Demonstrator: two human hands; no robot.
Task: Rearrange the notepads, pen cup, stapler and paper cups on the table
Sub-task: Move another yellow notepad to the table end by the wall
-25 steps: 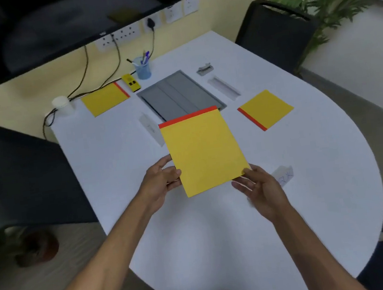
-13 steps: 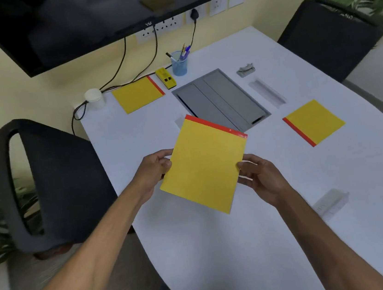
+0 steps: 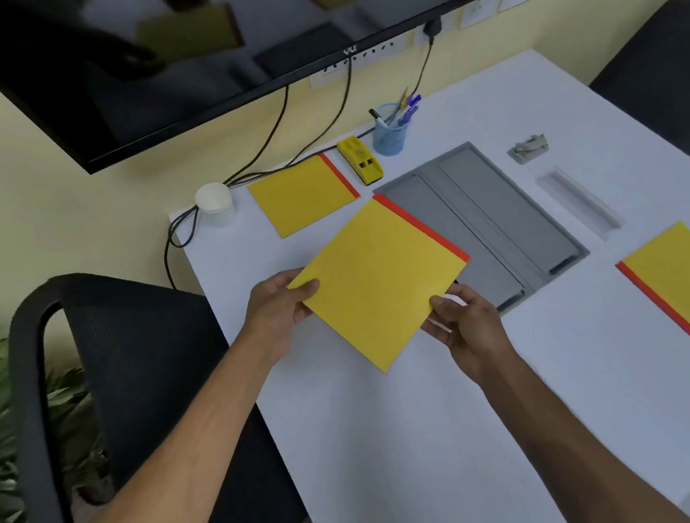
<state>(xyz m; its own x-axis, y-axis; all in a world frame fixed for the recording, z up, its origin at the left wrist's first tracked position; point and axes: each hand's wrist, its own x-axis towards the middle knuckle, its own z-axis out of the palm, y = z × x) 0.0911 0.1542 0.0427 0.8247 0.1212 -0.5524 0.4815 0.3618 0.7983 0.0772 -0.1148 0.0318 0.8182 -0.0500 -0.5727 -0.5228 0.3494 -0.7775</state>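
Observation:
A yellow notepad with a red spine hangs above the white table, tilted so its spine points up and right. My left hand pinches its left corner and my right hand grips its lower right edge. A second yellow notepad lies flat at the far left of the table, a third at the right. A stack of white paper cups stands upside down in the far left corner. The yellow stapler and the blue pen cup sit beyond the second pad.
A grey cable hatch is set into the table's middle. A small grey clip and a clear strip lie to its right. Black chairs stand at left and far right. A wall screen hangs above, with cables running down.
The held notepad has moved away from me and to the left while turning clockwise, both hands still on it. My view has swung left.

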